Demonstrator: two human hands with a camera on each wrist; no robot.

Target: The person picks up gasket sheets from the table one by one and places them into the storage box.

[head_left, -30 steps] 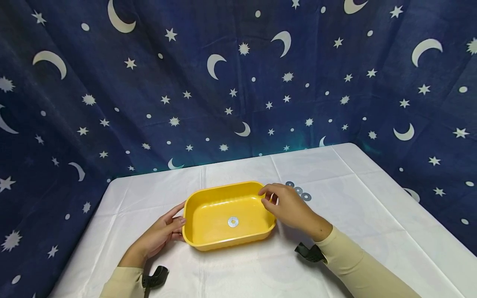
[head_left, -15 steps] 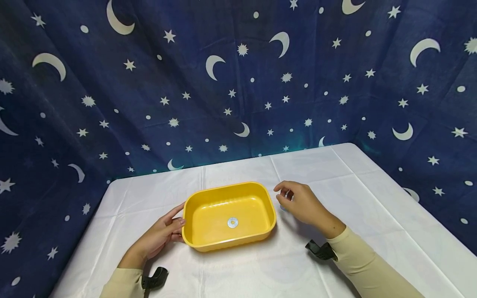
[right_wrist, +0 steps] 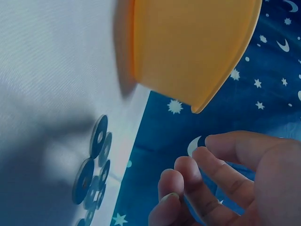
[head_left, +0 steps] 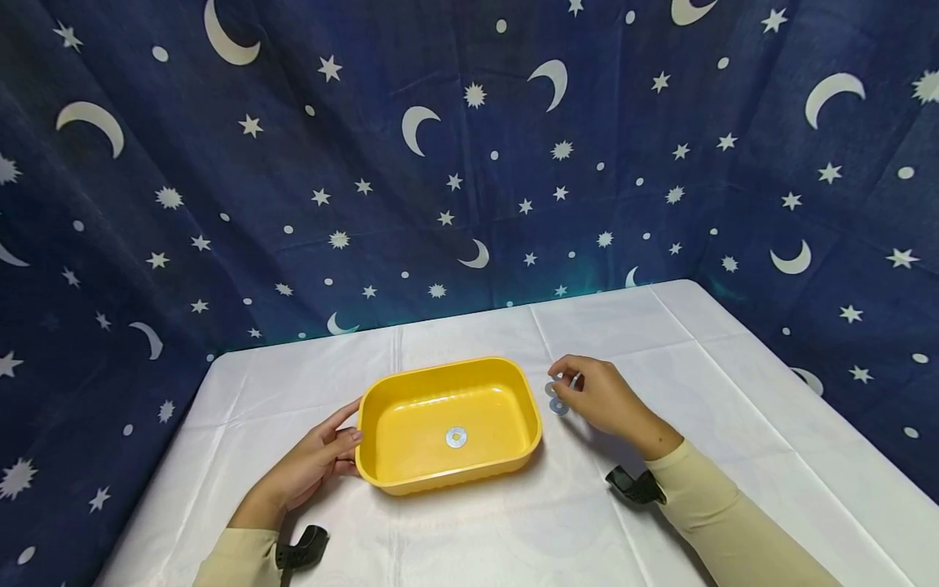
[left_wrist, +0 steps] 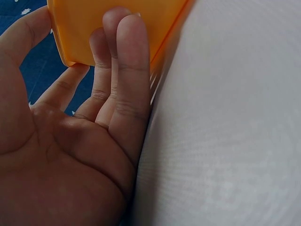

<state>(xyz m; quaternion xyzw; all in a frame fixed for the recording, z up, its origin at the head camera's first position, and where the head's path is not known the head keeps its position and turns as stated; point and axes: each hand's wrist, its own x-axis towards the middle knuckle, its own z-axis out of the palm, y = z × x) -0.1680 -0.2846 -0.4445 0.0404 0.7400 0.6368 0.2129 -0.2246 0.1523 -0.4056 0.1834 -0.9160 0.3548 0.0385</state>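
Note:
A yellow tray [head_left: 411, 477] sits mid-table with one washer [head_left: 456, 437] lying flat inside it. My left hand [head_left: 323, 452] rests against the tray's left end. In the left wrist view its straight fingers [left_wrist: 127, 61] lie along the tray's outer wall [left_wrist: 80, 28], with the thumb beside the rim. My right hand [head_left: 570, 380] hovers just right of the tray over a small heap of loose washers [head_left: 556, 399]. Its thumb and forefinger pinch what looks like a single washer. In the right wrist view the curled fingers [right_wrist: 207, 155] are above the washers [right_wrist: 96, 141], beside the tray [right_wrist: 188, 47].
A white cloth [head_left: 660, 342] covers the table; its far edge and right edge meet a dark blue moon-and-star backdrop [head_left: 469, 163]. Black camera mounts sit at both wrists [head_left: 634, 485].
My right hand left the tray's right rim, moved right to the washer heap and closed its fingertips there. The left hand and the tray stayed still.

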